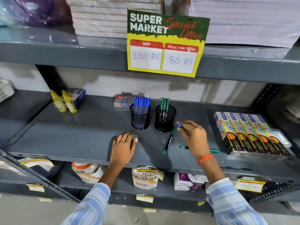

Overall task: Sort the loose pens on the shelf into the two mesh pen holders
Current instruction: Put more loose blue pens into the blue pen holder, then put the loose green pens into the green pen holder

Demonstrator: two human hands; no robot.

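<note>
Head view: right hand (pixel 194 136) pinches blue pen (pixel 181 126) beside green-pen holder (pixel 165 118); left hand (pixel 124 147) flat, empty, near shelf (pixel 65 137) front edge.

A grey metal shelving rack (pixel 65 137) with several levels stands against a pale, stained wall (pixel 113 85). A slotted dark upright (pixel 266 96) holds the right side. The floor (pixel 32 213) below is light grey, and soft light reflects on the shelves

Even overhead light; glare on shelf (pixel 73 135); edges warped, corners blurred.
</note>
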